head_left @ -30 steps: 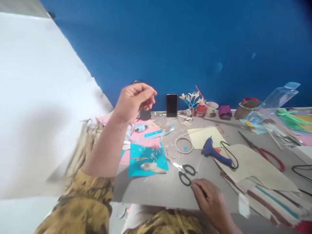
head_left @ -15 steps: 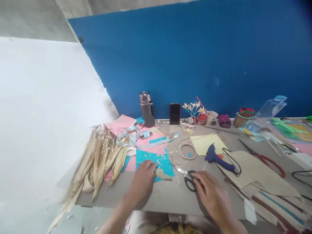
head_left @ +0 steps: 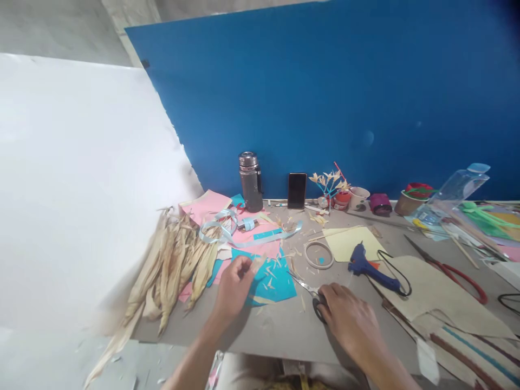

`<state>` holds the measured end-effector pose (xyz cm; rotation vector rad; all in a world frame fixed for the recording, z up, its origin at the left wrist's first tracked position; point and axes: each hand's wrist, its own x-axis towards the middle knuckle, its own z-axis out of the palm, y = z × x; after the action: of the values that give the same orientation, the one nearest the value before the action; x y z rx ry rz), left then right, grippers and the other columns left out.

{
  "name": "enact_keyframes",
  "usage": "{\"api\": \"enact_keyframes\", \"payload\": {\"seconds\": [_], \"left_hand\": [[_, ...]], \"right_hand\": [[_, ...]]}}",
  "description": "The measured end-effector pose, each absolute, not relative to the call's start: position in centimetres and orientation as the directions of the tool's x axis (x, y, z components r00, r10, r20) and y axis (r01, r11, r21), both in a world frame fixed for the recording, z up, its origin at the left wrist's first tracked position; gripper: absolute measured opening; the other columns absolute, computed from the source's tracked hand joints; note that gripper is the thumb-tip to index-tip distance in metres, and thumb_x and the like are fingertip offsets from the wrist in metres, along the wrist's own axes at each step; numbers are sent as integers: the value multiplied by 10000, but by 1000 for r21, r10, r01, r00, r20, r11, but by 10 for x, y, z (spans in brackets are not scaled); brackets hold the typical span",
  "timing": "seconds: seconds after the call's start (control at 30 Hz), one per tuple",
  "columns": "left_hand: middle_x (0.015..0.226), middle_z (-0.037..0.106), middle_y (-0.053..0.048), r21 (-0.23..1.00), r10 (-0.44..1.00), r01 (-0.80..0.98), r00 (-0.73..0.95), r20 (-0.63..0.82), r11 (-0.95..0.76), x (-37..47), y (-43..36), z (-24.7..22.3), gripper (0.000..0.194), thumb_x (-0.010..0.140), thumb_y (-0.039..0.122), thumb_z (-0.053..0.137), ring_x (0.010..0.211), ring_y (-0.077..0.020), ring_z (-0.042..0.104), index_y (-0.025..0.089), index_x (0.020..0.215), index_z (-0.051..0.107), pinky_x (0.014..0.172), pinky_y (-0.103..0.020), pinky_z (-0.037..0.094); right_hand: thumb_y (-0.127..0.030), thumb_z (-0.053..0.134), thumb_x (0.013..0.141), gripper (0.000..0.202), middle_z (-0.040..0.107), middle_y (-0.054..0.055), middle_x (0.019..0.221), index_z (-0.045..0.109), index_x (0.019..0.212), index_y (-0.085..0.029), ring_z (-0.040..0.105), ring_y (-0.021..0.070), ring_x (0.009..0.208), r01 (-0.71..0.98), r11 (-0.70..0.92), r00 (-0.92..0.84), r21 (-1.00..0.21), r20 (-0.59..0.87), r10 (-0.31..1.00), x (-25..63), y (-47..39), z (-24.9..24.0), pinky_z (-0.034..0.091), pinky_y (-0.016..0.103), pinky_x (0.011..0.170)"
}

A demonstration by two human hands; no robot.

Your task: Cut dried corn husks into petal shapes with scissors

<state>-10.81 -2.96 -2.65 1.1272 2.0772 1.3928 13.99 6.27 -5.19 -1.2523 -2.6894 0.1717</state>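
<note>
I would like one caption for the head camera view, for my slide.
Left hand holding a pale piece by blue paper, right hand on black-handled scissors, dried husks and glue gun nearby.

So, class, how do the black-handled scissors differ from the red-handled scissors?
The black-handled scissors look smaller; the red-handled scissors look longer. The black-handled scissors have shiny silver blades, the red-handled scissors dark ones. The right hand is on the black-handled scissors; neither hand touches the red-handled scissors. Both point away, leftward.

Left hand [head_left: 234, 284] pinching a pale husk piece [head_left: 257, 264] over blue paper [head_left: 273, 279], right hand [head_left: 345, 314] on scissors' [head_left: 312, 291] black handles
</note>
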Motion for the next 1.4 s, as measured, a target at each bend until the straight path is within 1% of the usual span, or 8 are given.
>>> {"api": "enact_keyframes", "payload": {"seconds": [0.17,0.3,0.53,0.83,1.0,1.17,1.27,1.4], "left_hand": [[599,587,13,991,800,-130,-591,-100,28,-115,-16,-7,237,737,384,705,509,-105,497,172,753,602,504,-234,366],[567,566,34,969,797,-238,-597,-97,-60,-112,-9,-1,304,713,405,752,457,-74,463,173,707,555,451,-205,328],[960,717,-70,842,927,-539,-321,-193,-11,-76,5,7,228,667,304,815,934,-200,655,178,821,704,832,-313,503],[777,678,-45,755,908,-637,-393,-147,-154,-43,45,2,244,647,322,824,768,-177,628,172,795,701,723,-289,473],[729,638,-21,772,894,-600,-437,-98,-209,-41,50,2,242,669,341,820,696,-134,575,170,728,659,687,-252,452],[783,634,-14,949,797,-216,-602,55,-228,-66,45,7,154,728,332,753,694,-150,565,209,748,663,637,-263,438],[868,656,-35,910,619,333,-668,413,-248,-93,44,13,59,777,294,690,856,-210,605,236,769,682,790,-328,473],[847,639,-56,633,503,737,-465,729,-237,-117,47,11,131,847,246,576,918,-240,588,252,776,686,900,-413,459]], "right_hand": [[-130,569,822,97,641,27,770,547,813,-224,651,218,706,715,668,-645,-207,175,744,142,63,-66,324,283,547],[-208,535,831,41,665,26,801,572,839,-224,643,202,683,655,613,-573,-442,237,784,140,64,-69,355,275,556],[-340,577,772,189,571,-20,568,638,832,-172,484,129,490,269,189,-540,-945,15,842,90,89,-34,343,232,471],[-318,610,835,150,730,38,817,687,912,-215,634,176,676,647,506,-514,-570,164,842,60,101,-3,300,255,578],[-297,593,832,149,727,52,830,715,828,-211,625,192,723,605,551,-541,-575,210,814,54,113,-5,293,261,584],[-407,679,755,251,662,20,670,691,762,-156,456,108,504,191,108,-583,-976,-25,812,58,138,-18,297,226,493],[-511,762,678,418,663,38,802,682,906,-171,332,65,479,-144,-256,-654,-956,-102,750,63,149,-13,215,196,433],[-678,774,594,608,635,63,876,671,945,-192,379,91,555,-350,-276,-705,-895,57,707,66,154,-8,273,199,441]]}}
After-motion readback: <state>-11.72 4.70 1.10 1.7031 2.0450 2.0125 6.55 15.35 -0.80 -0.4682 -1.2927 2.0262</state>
